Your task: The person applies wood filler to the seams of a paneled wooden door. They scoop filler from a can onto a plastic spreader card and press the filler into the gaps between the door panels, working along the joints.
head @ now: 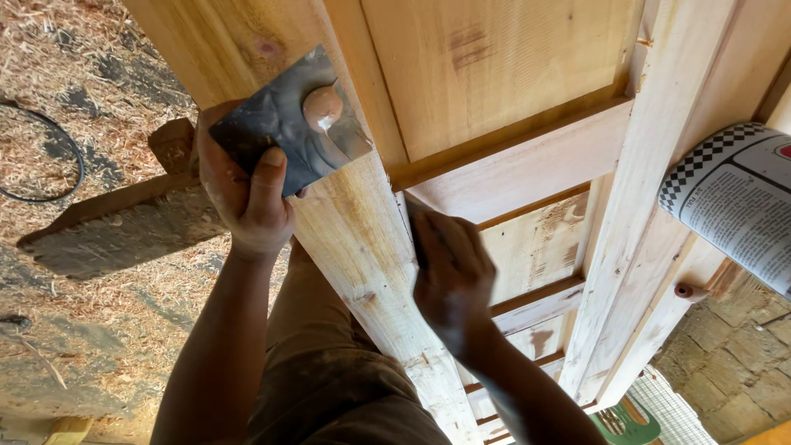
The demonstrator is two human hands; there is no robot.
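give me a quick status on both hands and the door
Left hand grips metal plate carrying putty blob. Right hand pressed on wooden door. Nothing in the way.

I see the door (511, 165) lying flat across the middle, running from the top of my view down toward me. My left hand (247, 198) sits at the door's left edge, gripping a plate (284, 124) that rests on the left stile, with a blob of filler (322, 107) on the plate. My right hand (449, 276) lies to the right of it, on the stile beside a panel. A tin (737, 202) sits at the door's right edge. Left of the door, a plank (124, 227) lies on the shavings, a cable (49, 156) beyond it.
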